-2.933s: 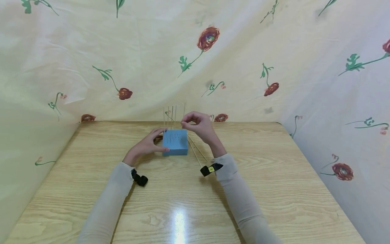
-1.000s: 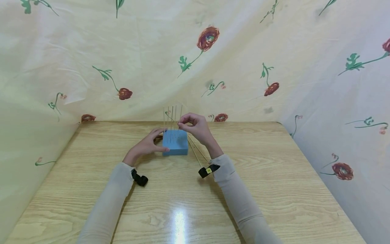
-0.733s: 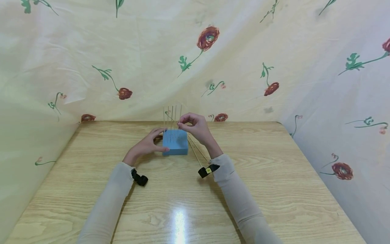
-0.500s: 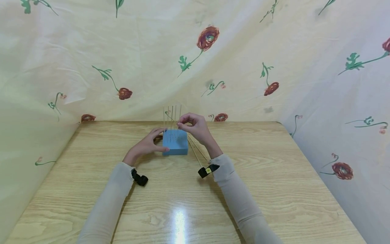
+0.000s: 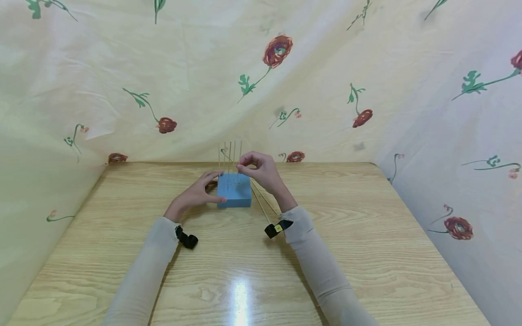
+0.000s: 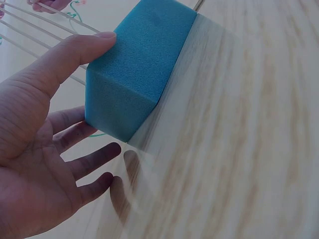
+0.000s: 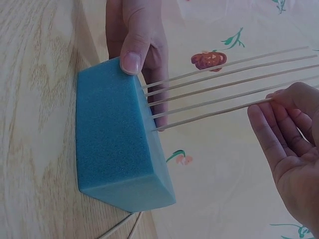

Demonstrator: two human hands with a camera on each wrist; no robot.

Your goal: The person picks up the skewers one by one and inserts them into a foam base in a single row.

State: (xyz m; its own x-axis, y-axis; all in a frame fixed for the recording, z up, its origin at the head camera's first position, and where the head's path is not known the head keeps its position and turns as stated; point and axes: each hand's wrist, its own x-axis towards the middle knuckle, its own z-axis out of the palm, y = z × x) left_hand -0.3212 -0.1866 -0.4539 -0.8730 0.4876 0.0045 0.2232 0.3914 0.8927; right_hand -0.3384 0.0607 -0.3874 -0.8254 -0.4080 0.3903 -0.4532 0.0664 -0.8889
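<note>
A blue foam block (image 5: 234,195) sits on the table towards the back, small holes dotting its top. My left hand (image 5: 197,190) grips the block at its left side, thumb on the near top edge and index finger at the far side; in the left wrist view its lower fingers are spread off the foam. Several thin wooden skewers (image 7: 232,85) stand in a row in the block. Above the block's right part, my right hand (image 5: 263,172) pinches another skewer (image 7: 209,116) between thumb and fingertips. That skewer's lower end meets the foam's top, beside the row.
Two loose skewers (image 5: 261,201) lie on the wooden table (image 5: 367,253) to the right of the block, partly under the right forearm. A flowered cloth (image 5: 195,81) hangs behind the table and along both sides.
My right hand has shifted slightly left and down with the pinched skewer, which has come over the block nearer the others and reaches the foam. The left hand and block stay put.
</note>
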